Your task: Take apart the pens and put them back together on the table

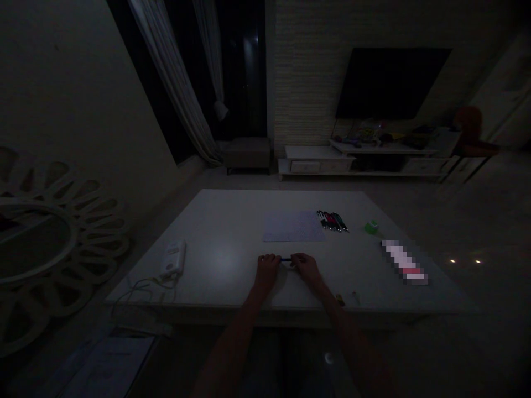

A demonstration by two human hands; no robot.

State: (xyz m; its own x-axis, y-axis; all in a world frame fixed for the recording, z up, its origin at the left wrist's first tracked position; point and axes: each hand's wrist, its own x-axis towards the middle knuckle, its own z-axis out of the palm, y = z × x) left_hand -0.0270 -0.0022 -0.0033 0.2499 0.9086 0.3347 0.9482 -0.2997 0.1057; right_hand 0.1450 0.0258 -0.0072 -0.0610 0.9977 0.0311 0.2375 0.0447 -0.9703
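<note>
Between my hands, level above or on the white table (224, 232), is a slim blue pen (286, 260). My left hand (269, 268) is closed around its left end. The fingers of my right hand (306, 267) pinch its right end. Just beyond my hands lies a pale printed sheet (290, 226). A row of several pens (332, 221), dark, white, pink and green, lies at the sheet's right edge. The dim light hides the pen's finer details.
A white power strip (173, 258) with cables sits at the table's left. To the right are a green round item (371, 226) and a blurred-out object (404, 262). Small scraps (340, 299) lie near the front edge. A TV cabinet (315, 160) stands beyond.
</note>
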